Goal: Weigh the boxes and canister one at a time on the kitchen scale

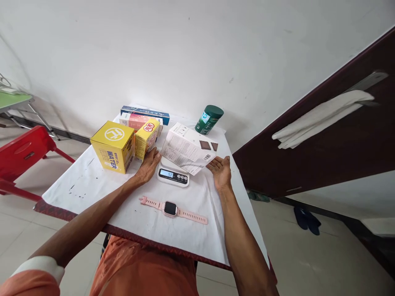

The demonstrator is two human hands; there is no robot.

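Note:
A white printed box (188, 148) rests tilted on a small digital scale (173, 176) whose display is lit. At the box's lower right edge is my right hand (221, 170), palm up with its fingers apart. My left hand (149, 165) lies beside the scale's left side, near the small yellow box (145, 139), its fingers stretched out. In front of the scale a pink-strapped smartwatch (170, 208) lies flat. A large yellow box (114, 146) stands left of the small one.
Behind the yellow boxes are a pink box (137, 121) and a long blue box (148, 112). A green canister (210, 119) stands at the back right, near the wall. A red chair (27, 158) is beyond the table's left side.

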